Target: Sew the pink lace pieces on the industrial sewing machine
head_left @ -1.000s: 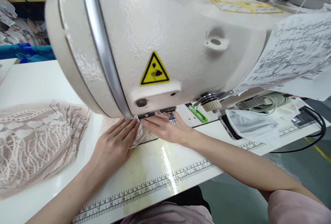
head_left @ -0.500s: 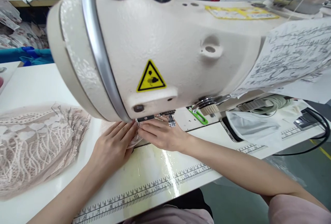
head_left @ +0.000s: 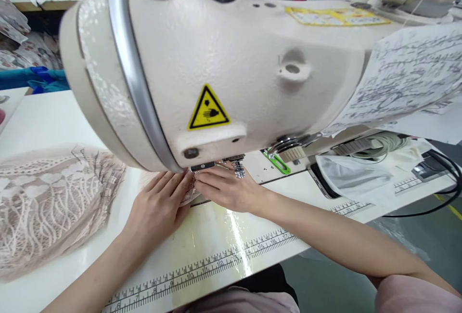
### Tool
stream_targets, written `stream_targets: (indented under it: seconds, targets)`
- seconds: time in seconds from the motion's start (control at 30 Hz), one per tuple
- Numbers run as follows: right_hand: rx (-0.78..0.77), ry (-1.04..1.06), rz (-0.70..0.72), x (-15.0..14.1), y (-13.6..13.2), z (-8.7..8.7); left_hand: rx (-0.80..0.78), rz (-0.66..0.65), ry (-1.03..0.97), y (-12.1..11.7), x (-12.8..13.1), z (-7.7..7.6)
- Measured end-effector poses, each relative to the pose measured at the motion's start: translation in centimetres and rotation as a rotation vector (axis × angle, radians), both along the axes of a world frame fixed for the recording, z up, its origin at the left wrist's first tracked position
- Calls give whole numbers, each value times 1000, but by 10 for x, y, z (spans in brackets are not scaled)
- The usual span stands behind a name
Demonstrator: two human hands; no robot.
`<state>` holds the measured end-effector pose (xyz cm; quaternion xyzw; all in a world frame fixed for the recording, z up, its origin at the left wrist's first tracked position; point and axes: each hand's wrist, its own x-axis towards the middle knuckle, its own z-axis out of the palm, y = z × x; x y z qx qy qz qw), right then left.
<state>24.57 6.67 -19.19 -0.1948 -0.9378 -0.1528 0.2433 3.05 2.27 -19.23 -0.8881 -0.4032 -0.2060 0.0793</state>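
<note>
A big cream sewing machine head fills the upper middle and hides the needle. Under it, my left hand lies flat with its fingers stretched out on a small piece of pale pink lace. My right hand also rests with extended fingers on that lace, its fingertips meeting the left hand's by the presser foot. Both hands press the lace onto the white table.
A heap of pink lace pieces lies at the left. Printed rulers run along the table's front edge. Green clippers, white cloth and cables sit to the right. A patterned paper sheet hangs off the machine.
Both hands have stayed on the lace under the machine, shifting slightly left with it. The view has tilted a little.
</note>
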Motion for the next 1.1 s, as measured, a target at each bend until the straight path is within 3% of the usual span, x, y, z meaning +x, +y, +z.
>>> stream_targets:
  seconds: [0.13,0.33,0.43,0.57,0.7,0.8,1.0,1.1]
  targets:
    - [-70,55,-46,-2,-1,-1,17,-12,2,1,0,0]
    - [-373,140,-121,-8,-2,-4,25,-33,-95,1,2,3]
    - [-453,154,-123,-8,-1,-7,41,-35,-128,1,3,6]
    - [-450,207,-8,-5,1,-9,24,-17,-139,2,3,6]
    - [-453,205,15,-2,2,-9,-57,-13,-80,3,1,4]
    - [-454,189,-14,-1,0,-7,-81,-23,-48,3,-1,2]
    - [-419,168,-216,-3,-4,-6,-43,-14,-54,3,0,1]
    - [-450,144,-185,-4,-3,-9,-55,-7,-57,3,1,2]
